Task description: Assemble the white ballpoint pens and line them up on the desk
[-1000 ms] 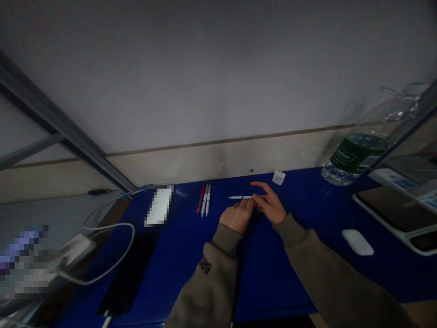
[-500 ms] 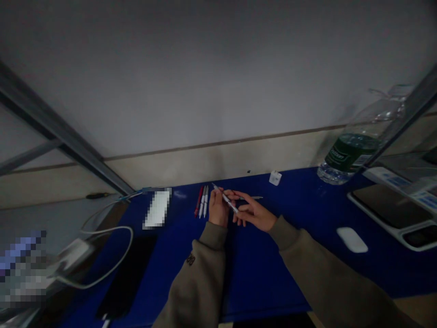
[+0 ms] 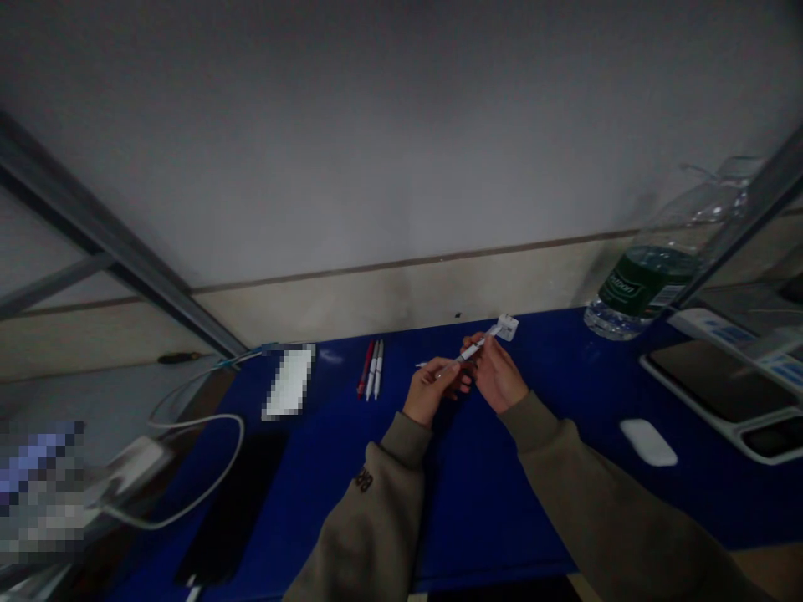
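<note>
White pen, re-angled toward far right, clasped by left hand and right hand, not set down; three pens already aligned at left.

We are looking at a slim white pen slanting between two hands.

Its straight barrel is showing mostly white, with a greyer stretch toward the left. We are seeing it held over the blue counter, one end sloping toward us into the left hand, the other passing the right hand and pointing away to the right; its finer details are looking too blurred to read.
</note>
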The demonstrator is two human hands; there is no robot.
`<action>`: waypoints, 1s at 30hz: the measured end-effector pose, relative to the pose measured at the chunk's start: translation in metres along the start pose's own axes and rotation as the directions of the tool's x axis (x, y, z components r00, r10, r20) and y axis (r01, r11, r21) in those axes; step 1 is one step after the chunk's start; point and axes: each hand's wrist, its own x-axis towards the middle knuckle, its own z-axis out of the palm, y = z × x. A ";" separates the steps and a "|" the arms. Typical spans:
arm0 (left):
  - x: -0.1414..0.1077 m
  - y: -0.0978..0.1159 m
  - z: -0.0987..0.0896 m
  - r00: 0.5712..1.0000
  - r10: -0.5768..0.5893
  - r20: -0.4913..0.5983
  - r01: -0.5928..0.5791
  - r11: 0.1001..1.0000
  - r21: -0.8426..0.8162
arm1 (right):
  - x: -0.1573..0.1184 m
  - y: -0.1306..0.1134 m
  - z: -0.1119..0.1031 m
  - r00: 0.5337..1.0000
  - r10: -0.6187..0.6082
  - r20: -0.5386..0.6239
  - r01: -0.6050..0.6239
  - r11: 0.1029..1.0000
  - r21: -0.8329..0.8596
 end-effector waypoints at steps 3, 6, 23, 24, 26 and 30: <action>-0.002 -0.002 0.004 0.996 0.012 0.094 -0.028 0.984 0.178 | 0.000 -0.007 0.002 0.998 0.060 0.025 -0.063 0.987 0.145; -0.004 -0.002 0.007 0.987 0.042 0.153 -0.099 0.917 0.385 | -0.002 -0.014 0.005 0.988 0.104 0.110 -0.128 0.960 0.249; -0.050 0.066 -0.177 0.577 0.637 -0.511 0.646 0.026 0.763 | 0.000 -0.027 -0.035 0.976 0.169 0.135 -0.208 0.903 0.376; -0.057 0.066 -0.191 0.565 0.611 -0.554 0.686 0.026 0.727 | 0.000 -0.027 -0.034 0.975 0.173 0.137 -0.212 0.903 0.374; -0.066 0.061 -0.211 0.579 0.540 -0.611 0.718 0.019 0.696 | 0.000 -0.025 -0.033 0.976 0.174 0.130 -0.210 0.905 0.369; -0.066 0.049 -0.221 0.623 0.433 -0.651 0.731 -0.027 0.681 | 0.000 -0.023 -0.031 0.975 0.192 0.114 -0.220 0.912 0.346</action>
